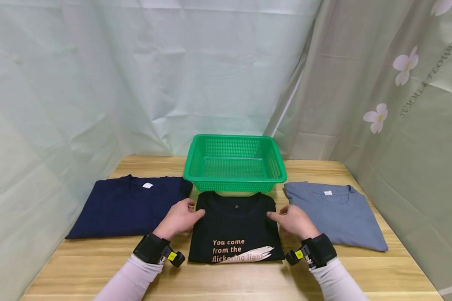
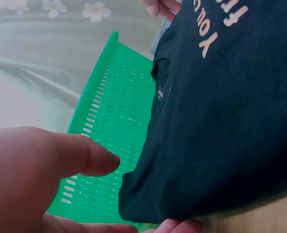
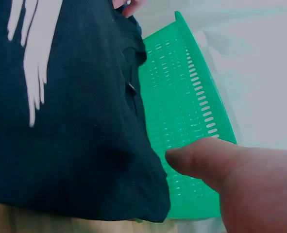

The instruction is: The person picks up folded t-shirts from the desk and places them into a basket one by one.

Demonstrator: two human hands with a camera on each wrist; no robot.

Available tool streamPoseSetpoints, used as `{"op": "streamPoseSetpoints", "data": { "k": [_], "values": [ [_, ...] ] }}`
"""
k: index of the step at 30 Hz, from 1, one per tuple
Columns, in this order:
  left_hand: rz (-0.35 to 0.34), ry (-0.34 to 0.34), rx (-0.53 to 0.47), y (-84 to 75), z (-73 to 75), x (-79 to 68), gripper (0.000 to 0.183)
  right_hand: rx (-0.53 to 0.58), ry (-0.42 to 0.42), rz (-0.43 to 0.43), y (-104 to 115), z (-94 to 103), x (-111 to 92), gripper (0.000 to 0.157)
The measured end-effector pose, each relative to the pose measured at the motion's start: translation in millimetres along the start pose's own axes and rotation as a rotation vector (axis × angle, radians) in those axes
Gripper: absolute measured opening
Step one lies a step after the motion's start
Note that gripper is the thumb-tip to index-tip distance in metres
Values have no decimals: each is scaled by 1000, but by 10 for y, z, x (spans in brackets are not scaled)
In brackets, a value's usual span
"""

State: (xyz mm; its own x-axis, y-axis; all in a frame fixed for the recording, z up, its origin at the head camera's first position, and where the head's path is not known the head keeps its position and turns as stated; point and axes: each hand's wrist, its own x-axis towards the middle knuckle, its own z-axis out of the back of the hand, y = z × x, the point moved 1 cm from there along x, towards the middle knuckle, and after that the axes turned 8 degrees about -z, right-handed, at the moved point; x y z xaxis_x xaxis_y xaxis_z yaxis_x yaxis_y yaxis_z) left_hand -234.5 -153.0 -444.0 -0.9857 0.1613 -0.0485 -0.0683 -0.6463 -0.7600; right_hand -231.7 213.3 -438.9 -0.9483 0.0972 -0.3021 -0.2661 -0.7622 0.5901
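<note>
A folded black T-shirt (image 1: pixel 233 225) with lettering and a white brush-stroke print lies flat at the table's middle, collar toward the green basket (image 1: pixel 235 186). My left hand (image 1: pixel 181 217) is at its left edge. In the left wrist view the thumb (image 2: pixel 97 158) stands away from the cloth, while fingertips (image 2: pixel 184 226) touch the shirt's side edge. At the opposite edge is my right hand (image 1: pixel 295 219). Its thumb (image 3: pixel 196 158) is likewise held apart from the shirt in the right wrist view; its other fingers are mostly hidden there.
A folded navy T-shirt (image 1: pixel 132 207) lies to the left, and a folded grey-blue T-shirt (image 1: pixel 342 217) to the right. The basket stands at the back of the wooden table (image 1: pixel 233 284). Pale curtains (image 1: pixel 211 75) hang behind and along both sides.
</note>
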Motion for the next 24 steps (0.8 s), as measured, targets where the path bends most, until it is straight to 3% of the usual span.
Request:
{"op": "streamPoseSetpoints", "data": {
  "k": [2,7,12,16,18,21,24],
  "values": [
    [-7,7,-5,19,-19,6,68,2,13,-12,-1,-23,-16,49],
    [-8,5,25,121,-106,60,67,27,25,-21,14,-72,-67,43],
    [-5,-43,93,386,-300,262,40,108,42,-34,16,-130,-73,37],
    [15,-40,47,488,-393,325,36,250,116,-49,-5,-167,-42,42],
    [6,-13,-15,426,-386,286,37,349,165,-68,-18,-170,-25,47],
    [26,31,-160,211,-319,152,35,471,225,-86,-29,-167,-10,50],
    [63,47,-264,16,-243,30,28,470,240,-49,-35,-177,-8,46]
  ]
}}
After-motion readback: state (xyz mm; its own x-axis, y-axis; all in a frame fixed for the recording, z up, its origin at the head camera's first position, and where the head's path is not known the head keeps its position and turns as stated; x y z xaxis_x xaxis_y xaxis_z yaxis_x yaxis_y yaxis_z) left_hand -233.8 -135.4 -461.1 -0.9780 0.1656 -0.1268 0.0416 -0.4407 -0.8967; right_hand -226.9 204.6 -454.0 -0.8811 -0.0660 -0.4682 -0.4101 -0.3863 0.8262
